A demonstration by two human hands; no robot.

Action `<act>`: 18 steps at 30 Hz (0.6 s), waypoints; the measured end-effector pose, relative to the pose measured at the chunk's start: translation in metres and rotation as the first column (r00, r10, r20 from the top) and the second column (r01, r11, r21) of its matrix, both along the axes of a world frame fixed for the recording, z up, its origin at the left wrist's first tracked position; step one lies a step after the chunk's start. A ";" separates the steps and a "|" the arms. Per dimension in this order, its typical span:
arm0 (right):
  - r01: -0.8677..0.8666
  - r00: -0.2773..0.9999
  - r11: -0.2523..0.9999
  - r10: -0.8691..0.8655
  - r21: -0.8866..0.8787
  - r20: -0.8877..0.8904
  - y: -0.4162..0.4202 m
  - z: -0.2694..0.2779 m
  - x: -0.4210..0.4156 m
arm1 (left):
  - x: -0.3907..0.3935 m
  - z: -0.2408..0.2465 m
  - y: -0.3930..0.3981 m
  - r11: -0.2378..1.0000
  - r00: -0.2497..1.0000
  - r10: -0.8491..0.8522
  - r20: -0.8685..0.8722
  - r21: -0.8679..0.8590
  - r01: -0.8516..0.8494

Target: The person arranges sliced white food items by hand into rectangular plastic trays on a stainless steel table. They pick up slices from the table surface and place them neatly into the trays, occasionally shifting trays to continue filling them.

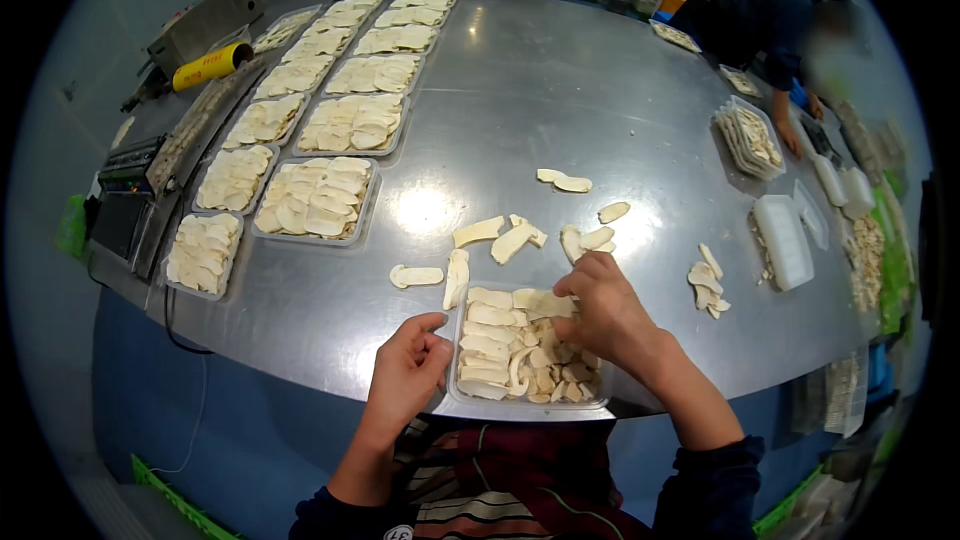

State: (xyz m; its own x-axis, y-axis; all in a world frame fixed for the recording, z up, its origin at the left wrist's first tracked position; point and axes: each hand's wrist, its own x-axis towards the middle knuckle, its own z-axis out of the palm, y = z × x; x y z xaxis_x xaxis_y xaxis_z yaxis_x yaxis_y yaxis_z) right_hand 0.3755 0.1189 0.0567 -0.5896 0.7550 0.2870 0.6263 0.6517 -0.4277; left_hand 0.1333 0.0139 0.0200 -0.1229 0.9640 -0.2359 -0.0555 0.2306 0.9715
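A clear plastic tray [530, 411] sits at the near table edge in front of me. Pale mushroom slices [484, 349] form a neat column along its left side, while smaller loose pieces [562, 375] fill the lower right. My right hand [611, 315] is over the tray's far right corner, its thumb and fingers pinching the end of a broad mushroom slice [541, 303] at the top row. Just outside the left rim is my left hand [412, 360], fingers loosely curled and apart, with nothing visible in it. Several loose slices [514, 240] lie beyond the tray.
Filled trays [315, 199] stand in two rows at left, near a scale [127, 221] and a yellow cylinder [212, 66]. To the right are stacked trays [748, 139], an upturned white container [782, 240] and a slice pile [706, 281]. A co-worker [757, 30] bends over the far right edge.
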 end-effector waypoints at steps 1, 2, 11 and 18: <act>-0.009 1.000 1.000 0.009 0.012 -0.016 -0.001 0.000 0.001 | 0.001 -0.001 0.000 1.000 1.000 0.004 0.002 0.004 -0.004; -0.017 0.999 1.000 0.018 0.024 -0.032 -0.001 0.001 0.003 | 0.001 -0.002 0.000 1.000 1.000 0.008 0.004 0.008 -0.008; 0.274 0.961 0.959 -0.276 -0.067 -0.027 0.027 0.019 0.021 | -0.011 -0.029 -0.012 0.894 0.891 0.387 -0.236 0.331 -0.301; -0.020 0.995 0.999 0.016 0.044 0.102 0.084 -0.017 -0.042 | -0.007 -0.028 -0.010 0.874 0.851 0.435 -0.295 0.367 -0.320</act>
State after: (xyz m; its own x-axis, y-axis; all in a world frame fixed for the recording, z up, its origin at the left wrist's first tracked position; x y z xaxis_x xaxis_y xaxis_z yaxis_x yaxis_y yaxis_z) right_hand 0.3333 0.2027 0.0396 -0.6308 0.7317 0.2584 0.6529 0.6804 -0.3330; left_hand 0.1262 0.0036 -0.0085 -0.5111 0.8402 0.1814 0.2840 -0.0341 0.9582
